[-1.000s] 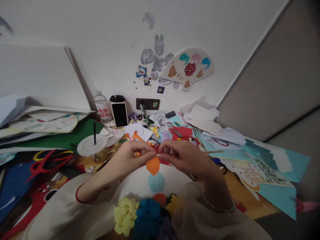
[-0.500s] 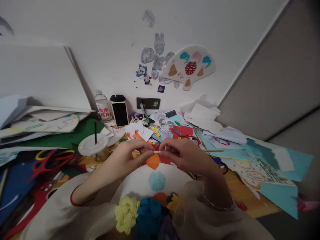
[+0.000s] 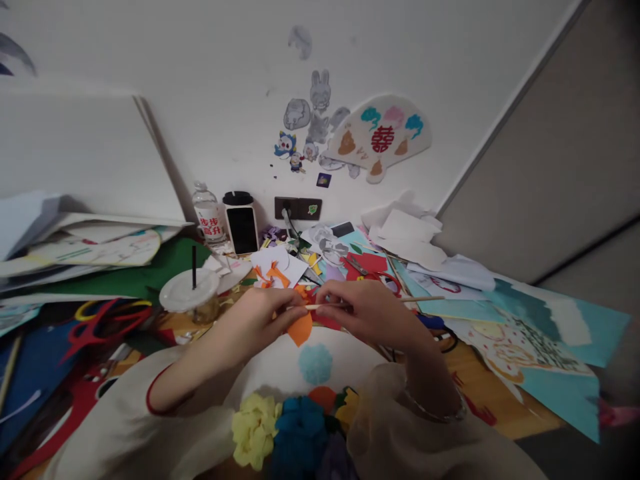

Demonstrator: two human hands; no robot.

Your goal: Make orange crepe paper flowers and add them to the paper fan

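Observation:
In the head view, my left hand (image 3: 260, 312) is closed in a pinch on an orange paper petal (image 3: 301, 331) and the near end of a thin wooden stick. My right hand (image 3: 363, 310) is closed round the same wooden stick (image 3: 424, 299), which lies level and pokes out to the right past the wrist. The petal hangs below the left fingertips, its point down. Under my hands is a rounded white piece (image 3: 273, 363) with a pale blue flower (image 3: 315, 364). Close to my body are a yellow paper flower (image 3: 256, 430) and a blue one (image 3: 300, 427).
A lidded cup with a black straw (image 3: 189, 291) stands left of my hands, beside red and yellow scissors (image 3: 107, 323). A bottle (image 3: 207, 217) and a phone (image 3: 243, 229) against a black-lidded cup stand by the wall. Paper scraps and red-handled scissors (image 3: 390, 280) lie beyond; painted sheets (image 3: 550, 393) at right.
The orange petal has shifted slightly left and turned a little under my left fingers. Both hands keep their hold. The whole view has moved slightly.

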